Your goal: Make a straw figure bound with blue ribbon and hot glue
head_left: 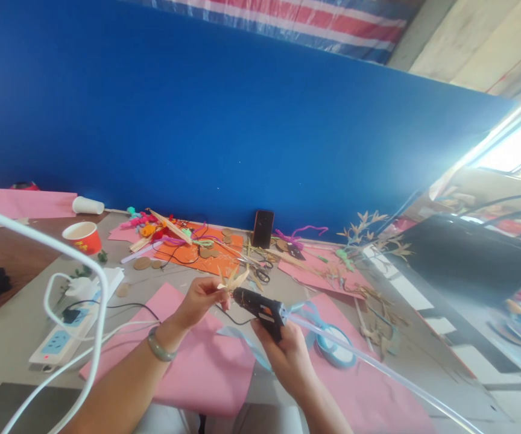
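Note:
My right hand [290, 355] is wrapped round the handle of a black glue gun [258, 306], which points left. A long clear glue stick [369, 358] sticks out of its back end. Between the fingers of my left hand [204, 301], closed in a pinch, is a pale dried leaf sprig [234, 281] with pointed blades. The gun's nozzle is right by the base of the sprig; I cannot tell whether they touch. Below both hands lies pink paper [206, 374]. A roll of light blue ribbon [336, 346] rests to the right of my right hand.
A power strip [56, 340] with white and black cables lies left, near a red paper cup [82, 237]. At the back, a phone [263, 229] leans against the blue partition [242, 120]. Scissors [263, 274], orange paper [224, 265] and dried twigs [378, 307] lie around.

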Tool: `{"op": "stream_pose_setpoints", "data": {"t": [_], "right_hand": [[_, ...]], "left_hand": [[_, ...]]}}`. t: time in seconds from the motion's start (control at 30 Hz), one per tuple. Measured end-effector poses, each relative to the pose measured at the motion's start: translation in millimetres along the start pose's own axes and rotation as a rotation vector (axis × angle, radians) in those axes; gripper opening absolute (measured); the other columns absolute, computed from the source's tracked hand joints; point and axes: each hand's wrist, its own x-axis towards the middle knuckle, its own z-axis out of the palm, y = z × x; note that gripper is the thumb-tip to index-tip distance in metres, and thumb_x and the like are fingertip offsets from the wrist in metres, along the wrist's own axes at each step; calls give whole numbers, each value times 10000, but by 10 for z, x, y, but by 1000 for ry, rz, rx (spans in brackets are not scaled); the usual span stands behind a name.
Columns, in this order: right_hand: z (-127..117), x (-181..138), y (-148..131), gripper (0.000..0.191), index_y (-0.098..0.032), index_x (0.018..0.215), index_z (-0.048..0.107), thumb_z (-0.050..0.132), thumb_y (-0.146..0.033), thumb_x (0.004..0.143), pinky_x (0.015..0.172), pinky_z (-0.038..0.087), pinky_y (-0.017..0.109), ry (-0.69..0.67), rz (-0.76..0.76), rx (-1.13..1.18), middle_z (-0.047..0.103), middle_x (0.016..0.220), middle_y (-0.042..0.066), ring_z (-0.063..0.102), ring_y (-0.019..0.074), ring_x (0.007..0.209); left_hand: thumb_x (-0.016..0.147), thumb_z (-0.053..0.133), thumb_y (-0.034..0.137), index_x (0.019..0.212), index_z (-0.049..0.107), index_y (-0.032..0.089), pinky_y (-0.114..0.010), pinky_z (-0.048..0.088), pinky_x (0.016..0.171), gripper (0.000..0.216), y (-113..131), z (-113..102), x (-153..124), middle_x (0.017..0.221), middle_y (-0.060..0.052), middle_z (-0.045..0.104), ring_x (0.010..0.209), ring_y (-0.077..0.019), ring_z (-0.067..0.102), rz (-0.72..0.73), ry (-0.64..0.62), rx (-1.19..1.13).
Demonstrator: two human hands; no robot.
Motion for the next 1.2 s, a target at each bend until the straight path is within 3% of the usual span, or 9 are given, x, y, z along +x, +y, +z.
{"op": "stream_pose_setpoints", "data": {"t": [0.43, 0.73, 1.2], "right_hand": [[6, -11, 8, 362, -173, 603, 498, 514, -420, 866, 480, 294, 240, 43, 15, -60, 447, 520, -14, 379, 116, 501], [26, -31, 34, 383, -179, 596, 474, 482, -433, 883, 452, 295, 225, 40, -9, -126, 434, 523, -17, 374, 112, 498], [-12, -9, -23, 309, -176, 732, 614, 486, -406, 895, 424, 332, 228, 68, -100, -215, 506, 493, -2, 488, 151, 491]], "left_hand": [[734, 737, 260, 602, 634, 119, -290, 482, 602, 218, -4, 9, -1, 524, -24, 636, 509, -120, 574, 20, -18, -28], [735, 735, 261, 618, 602, 116, -263, 462, 529, 229, -36, -3, 3, 529, -23, 639, 496, -124, 578, 13, -17, -42], [716, 755, 264, 617, 597, 114, -254, 462, 511, 238, -30, 8, 1, 524, -21, 642, 485, -120, 582, 1, -12, -56]]}}
